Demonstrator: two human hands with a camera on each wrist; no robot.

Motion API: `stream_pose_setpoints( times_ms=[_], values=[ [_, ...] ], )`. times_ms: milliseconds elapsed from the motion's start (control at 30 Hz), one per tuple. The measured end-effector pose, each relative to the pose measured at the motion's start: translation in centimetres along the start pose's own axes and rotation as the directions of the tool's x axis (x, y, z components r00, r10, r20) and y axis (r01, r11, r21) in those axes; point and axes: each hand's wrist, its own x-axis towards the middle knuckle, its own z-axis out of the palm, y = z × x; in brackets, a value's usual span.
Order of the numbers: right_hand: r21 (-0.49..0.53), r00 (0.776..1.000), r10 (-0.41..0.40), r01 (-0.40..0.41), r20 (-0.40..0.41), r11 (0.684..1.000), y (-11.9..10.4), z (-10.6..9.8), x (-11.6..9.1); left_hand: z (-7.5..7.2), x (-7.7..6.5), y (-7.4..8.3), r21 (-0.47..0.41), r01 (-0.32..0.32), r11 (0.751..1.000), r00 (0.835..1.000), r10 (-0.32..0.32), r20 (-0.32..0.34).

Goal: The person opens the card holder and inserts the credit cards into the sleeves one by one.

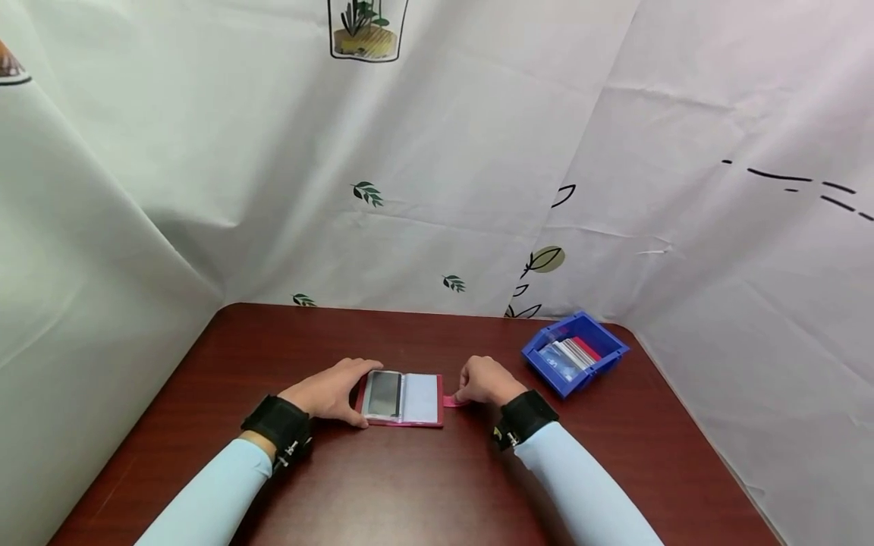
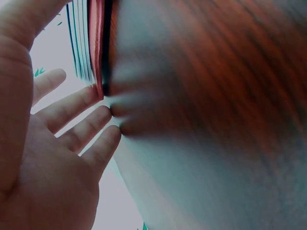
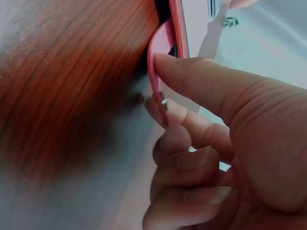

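Note:
A small pink-red card holder (image 1: 439, 402) lies open on the table, with clear sleeves inside. On its left side is a dark grey panel; the right side shows a pale white page (image 1: 419, 398). My left hand (image 1: 334, 390) holds its left side, thumb at the near corner and fingers at the far corner. In the left wrist view the fingertips (image 2: 98, 93) meet the cover's edge beside the stacked sleeves. My right hand (image 1: 486, 381) pinches the holder's pink strap (image 3: 160, 40) between thumb and fingers. A small metal snap (image 3: 163, 101) shows near the strap's end.
A blue plastic bin (image 1: 542, 364) stands at the back right of the brown wooden table (image 1: 382, 485), with several cards and a red item inside. White printed cloth (image 1: 437, 227) hangs behind the table and along its sides.

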Motion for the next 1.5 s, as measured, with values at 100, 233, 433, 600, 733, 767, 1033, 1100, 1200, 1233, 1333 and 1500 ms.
stream_pose_setpoints(
  times_ms=[100, 233, 433, 600, 733, 767, 1033, 1100, 1200, 1233, 1333, 1500],
  values=[
    [0.032, 0.999, 0.023, -0.024, 0.043, 0.999, 0.6, 0.1, 0.1, 0.2, -0.1, 0.1, 0.005, -0.011, 1.0, 1.0, 0.011, -0.006],
    [0.063, 0.996, 0.052, -0.056, 0.068, 0.996, 0.9, 0.2, 0.3, 0.3, -0.1, 0.3, 0.032, -0.032, 0.999, 0.999, 0.033, -0.026],
    [0.126, 0.997, 0.033, -0.041, 0.064, 0.991, 1.1, 0.4, 0.4, -0.2, 0.0, 1.2, 0.09, -0.089, 0.992, 0.992, 0.096, -0.078],
    [0.132, 0.998, 0.014, -0.022, 0.061, 0.991, 1.4, 0.5, 0.3, -1.0, 1.0, 3.5, 0.117, -0.132, 0.984, 0.985, 0.143, -0.095],
    [0.13, 0.999, -0.003, -0.003, 0.052, 0.992, 1.6, 0.5, 0.2, -1.0, 2.8, 5.7, 0.13, -0.195, 0.972, 0.973, 0.209, -0.103],
    [0.133, 0.999, -0.005, -0.001, 0.051, 0.991, 1.6, 0.5, 0.2, -0.8, 3.4, 6.2, 0.127, -0.212, 0.969, 0.969, 0.226, -0.103],
    [0.187, 0.999, -0.025, 0.017, 0.041, 0.982, 1.5, 0.8, 0.3, 2.3, 7.9, 8.9, 0.205, -0.328, 0.922, 0.94, 0.34, -0.027],
    [0.19, 0.999, -0.024, 0.016, 0.042, 0.982, 1.6, 0.8, 0.3, 3.2, 8.6, 9.2, 0.245, -0.332, 0.911, 0.939, 0.343, -0.003],
    [0.21, 0.998, -0.041, 0.029, 0.051, 0.977, 1.5, 0.9, 0.5, 3.9, 8.7, 9.0, 0.267, -0.318, 0.91, 0.945, 0.328, 0.009],
    [0.221, 0.997, -0.056, 0.044, 0.052, 0.974, 1.6, 0.9, 0.6, 4.0, 8.7, 9.0, 0.26, -0.314, 0.913, 0.946, 0.323, 0.011],
    [0.291, 0.99, -0.126, 0.104, 0.058, 0.951, 1.8, 0.8, 0.7, 4.2, 8.6, 8.9, 0.208, -0.309, 0.928, 0.949, 0.316, -0.001],
    [0.537, 0.95, -0.288, 0.181, 0.122, 0.824, 2.4, 0.3, 1.2, 4.4, 8.6, 8.6, 0.129, -0.293, 0.947, 0.954, 0.299, -0.03]
  ],
)
